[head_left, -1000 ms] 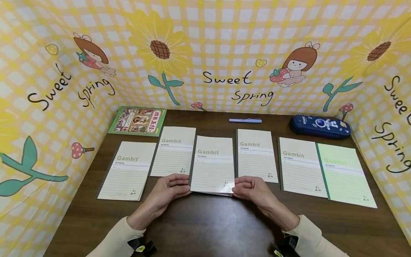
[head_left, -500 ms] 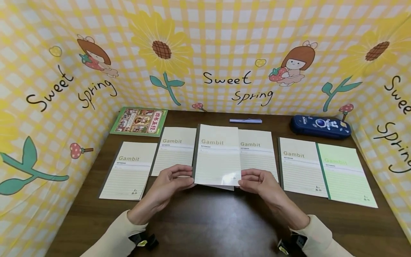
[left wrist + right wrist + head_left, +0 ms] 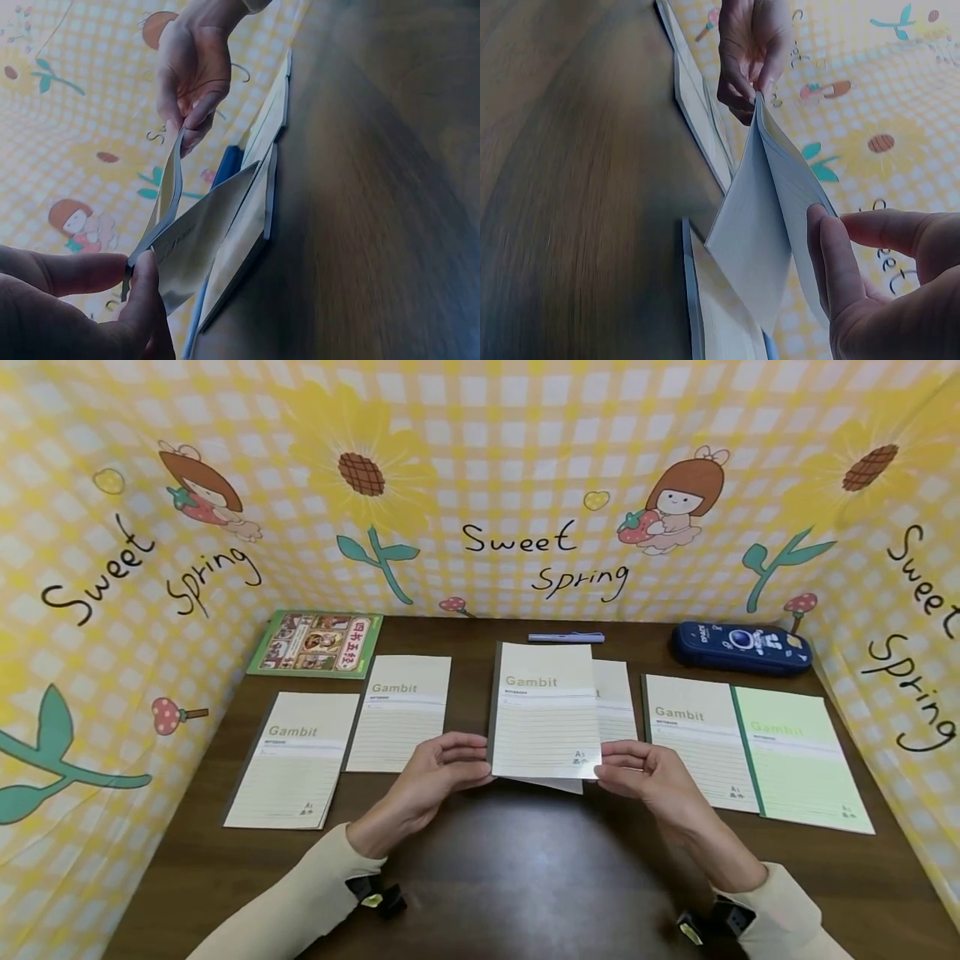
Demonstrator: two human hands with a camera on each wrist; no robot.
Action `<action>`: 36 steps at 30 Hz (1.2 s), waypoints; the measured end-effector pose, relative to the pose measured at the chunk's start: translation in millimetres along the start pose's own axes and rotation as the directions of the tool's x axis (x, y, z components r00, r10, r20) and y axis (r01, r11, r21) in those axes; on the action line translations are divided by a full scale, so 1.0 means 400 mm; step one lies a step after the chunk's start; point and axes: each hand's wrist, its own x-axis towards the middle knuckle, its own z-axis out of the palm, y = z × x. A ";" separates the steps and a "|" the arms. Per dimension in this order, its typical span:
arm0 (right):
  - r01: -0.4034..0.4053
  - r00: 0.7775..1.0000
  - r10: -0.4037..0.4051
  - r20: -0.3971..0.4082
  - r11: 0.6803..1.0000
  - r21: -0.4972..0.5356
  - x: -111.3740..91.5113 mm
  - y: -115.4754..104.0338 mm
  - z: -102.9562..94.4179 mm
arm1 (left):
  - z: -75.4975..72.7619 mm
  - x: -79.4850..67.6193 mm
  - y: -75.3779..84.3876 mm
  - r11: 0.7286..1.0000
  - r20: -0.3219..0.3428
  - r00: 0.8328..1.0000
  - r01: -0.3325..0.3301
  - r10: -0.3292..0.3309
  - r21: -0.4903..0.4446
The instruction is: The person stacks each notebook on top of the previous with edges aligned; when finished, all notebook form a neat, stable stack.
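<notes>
"Two hands on one notebook (image 3: 543, 718): how do they hold it?"

"Left hand (image 3: 442, 777) pinches the lower left side, right hand (image 3: 660, 789) the lower right corner. It hangs above the middle of the table (image 3: 480, 877), partly covering a second notebook (image 3: 621, 693) towards the far edge."

"Any advice?"

"Grip both sides evenly, and gather in the drooping back leaf (image 3: 754, 240); it could snag below. Mind the pen (image 3: 566, 637) near the far edge, too."
</notes>
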 end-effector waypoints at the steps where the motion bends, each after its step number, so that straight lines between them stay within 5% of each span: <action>1: 0.002 1.000 -0.002 -0.003 1.000 -0.006 -0.001 0.000 -0.007 | 0.006 0.007 -0.003 1.000 0.003 1.000 -0.003 0.003 -0.008; 10: 0.022 0.999 -0.024 -0.036 0.997 -0.069 0.005 0.014 -0.061 | 0.059 0.068 -0.028 1.000 -0.011 1.000 -0.010 0.010 0.013; 24: 0.008 0.996 -0.019 -0.089 0.992 -0.124 0.035 0.055 -0.117 | 0.098 0.148 -0.077 0.943 -0.012 0.997 -0.065 0.073 0.328; 36: -0.027 0.990 -0.011 -0.140 0.963 -0.266 0.045 0.098 -0.157 | 0.131 0.171 -0.088 0.957 0.006 1.000 -0.015 0.014 0.288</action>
